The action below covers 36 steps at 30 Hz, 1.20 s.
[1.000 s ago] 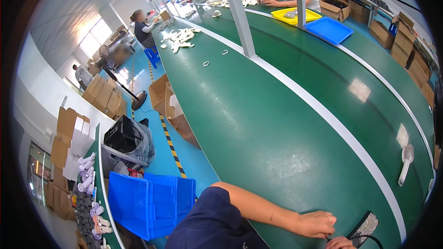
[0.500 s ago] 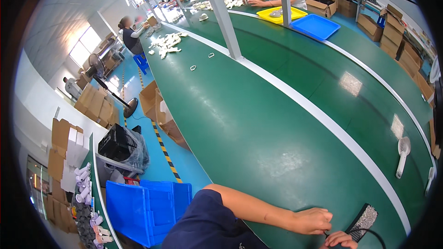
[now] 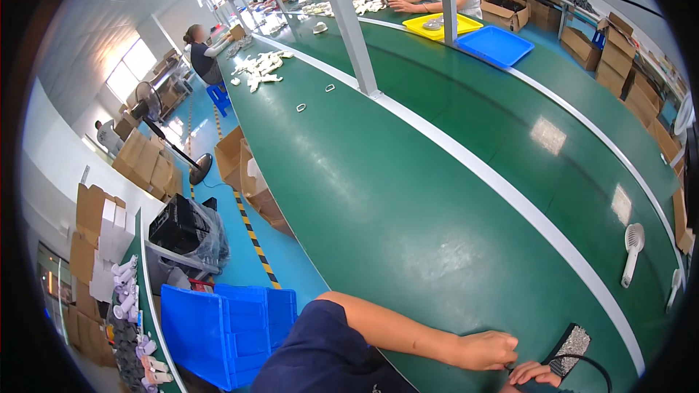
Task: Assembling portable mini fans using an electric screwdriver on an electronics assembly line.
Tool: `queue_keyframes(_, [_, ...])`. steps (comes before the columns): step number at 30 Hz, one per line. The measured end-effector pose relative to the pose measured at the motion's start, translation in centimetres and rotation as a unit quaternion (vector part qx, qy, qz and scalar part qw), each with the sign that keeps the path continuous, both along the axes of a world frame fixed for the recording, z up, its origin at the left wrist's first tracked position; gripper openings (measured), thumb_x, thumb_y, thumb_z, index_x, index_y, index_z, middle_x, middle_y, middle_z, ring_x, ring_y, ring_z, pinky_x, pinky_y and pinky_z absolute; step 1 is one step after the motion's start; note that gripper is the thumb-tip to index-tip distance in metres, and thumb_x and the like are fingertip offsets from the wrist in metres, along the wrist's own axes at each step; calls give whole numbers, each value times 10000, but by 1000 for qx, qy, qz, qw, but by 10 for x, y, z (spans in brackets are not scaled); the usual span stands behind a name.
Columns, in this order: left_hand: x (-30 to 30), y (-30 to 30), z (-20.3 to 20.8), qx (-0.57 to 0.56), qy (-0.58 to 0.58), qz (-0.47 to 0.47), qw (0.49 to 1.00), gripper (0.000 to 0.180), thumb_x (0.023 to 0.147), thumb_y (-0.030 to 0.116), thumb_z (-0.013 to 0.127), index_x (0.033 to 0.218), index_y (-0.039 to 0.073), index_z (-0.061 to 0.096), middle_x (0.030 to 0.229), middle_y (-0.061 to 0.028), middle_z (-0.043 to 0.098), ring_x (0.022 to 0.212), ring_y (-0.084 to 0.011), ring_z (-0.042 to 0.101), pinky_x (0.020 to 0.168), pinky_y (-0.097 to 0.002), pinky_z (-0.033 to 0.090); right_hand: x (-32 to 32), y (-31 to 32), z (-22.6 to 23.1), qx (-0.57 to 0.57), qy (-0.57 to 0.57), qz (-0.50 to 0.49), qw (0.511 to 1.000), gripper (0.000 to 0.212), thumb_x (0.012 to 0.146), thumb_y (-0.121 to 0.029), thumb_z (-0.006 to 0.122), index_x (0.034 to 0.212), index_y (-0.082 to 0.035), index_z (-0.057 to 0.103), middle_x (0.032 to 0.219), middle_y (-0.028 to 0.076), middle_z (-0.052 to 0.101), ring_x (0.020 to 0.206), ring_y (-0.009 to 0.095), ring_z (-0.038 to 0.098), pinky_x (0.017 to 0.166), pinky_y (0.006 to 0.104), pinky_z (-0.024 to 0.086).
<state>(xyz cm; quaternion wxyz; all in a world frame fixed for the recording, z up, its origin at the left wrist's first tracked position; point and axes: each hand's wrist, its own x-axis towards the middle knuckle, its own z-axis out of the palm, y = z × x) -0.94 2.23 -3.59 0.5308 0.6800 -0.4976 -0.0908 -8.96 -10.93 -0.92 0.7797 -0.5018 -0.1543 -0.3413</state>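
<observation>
My left hand (image 3: 486, 350) is closed near the table's front edge, its fingers curled and pinched together. Right beside it, at the lower edge, my right hand (image 3: 533, 373) has its fingers bent toward the left fingertips. A tiny dark bit shows between the two hands, too small to name. A black cable (image 3: 598, 365) arcs over to the right of my right hand. Just beyond that hand lies a dark strip-like block with a sparkling silvery top (image 3: 575, 342). The rest of my right hand is cut off by the picture's edge.
A white brush-like tool (image 3: 632, 256) lies on the belt at the right. Blue bins (image 3: 196, 335) stand at lower left. Small oval rings (image 3: 301, 108), a pile of pale parts (image 3: 256, 71), a yellow tray (image 3: 415, 25) and a blue tray (image 3: 496, 45) lie farther off; several people sit there.
The whole view has shifted slightly, moving the scene a little left. Both hands stay close together, and the right hand's fingers have changed position slightly.
</observation>
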Motion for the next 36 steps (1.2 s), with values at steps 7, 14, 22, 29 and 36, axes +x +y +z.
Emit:
queue_keyframes(7, [6, -2, 2, -18, 7, -16, 1000, 170, 755, 63, 704, 795, 0, 552, 730, -121, 497, 768, -296, 534, 645, -407, 450, 8, 6, 15, -58, 36, 8, 998, 681, 789, -593, 714, 1073, -20, 479, 749, 140, 543, 601, 239, 522, 530, 337, 451])
queue_keyframes(14, [3, -2, 1, 11, 38, -19, 999, 177, 757, 60, 702, 778, 5, 535, 728, -124, 510, 771, -284, 534, 630, -401, 454, 1, 5, 13, -47, 74, -7, 996, 660, 777, -566, 740, 1061, -27, 486, 736, 145, 544, 610, 241, 523, 544, 344, 454])
queue_keyframes(22, [0, 0, 1, 13, 26, -10, 1000, 186, 759, 75, 708, 782, 14, 535, 717, -110, 504, 784, -268, 526, 638, -397, 455, -2, 4, 9, 2, 63, -23, 998, 696, 766, -615, 720, 1068, -38, 475, 742, 142, 538, 616, 244, 522, 546, 344, 458])
queue_keyframes(29, [5, 4, 7, 47, 28, -16, 998, 154, 776, 86, 685, 815, 21, 551, 805, -110, 494, 803, -267, 528, 679, -383, 454, 2, 1, 20, -62, 50, 26, 996, 694, 795, -617, 688, 1117, -46, 462, 829, 156, 547, 679, 253, 525, 555, 339, 448])
queue_keyframes(36, [8, 2, 5, 69, -1, -21, 997, 197, 771, 79, 636, 950, -2, 615, 799, -91, 491, 800, -236, 516, 705, -350, 454, 7, 3, 27, -97, 56, 6, 994, 699, 804, -648, 651, 1111, -51, 456, 808, 145, 543, 668, 242, 515, 568, 341, 443])
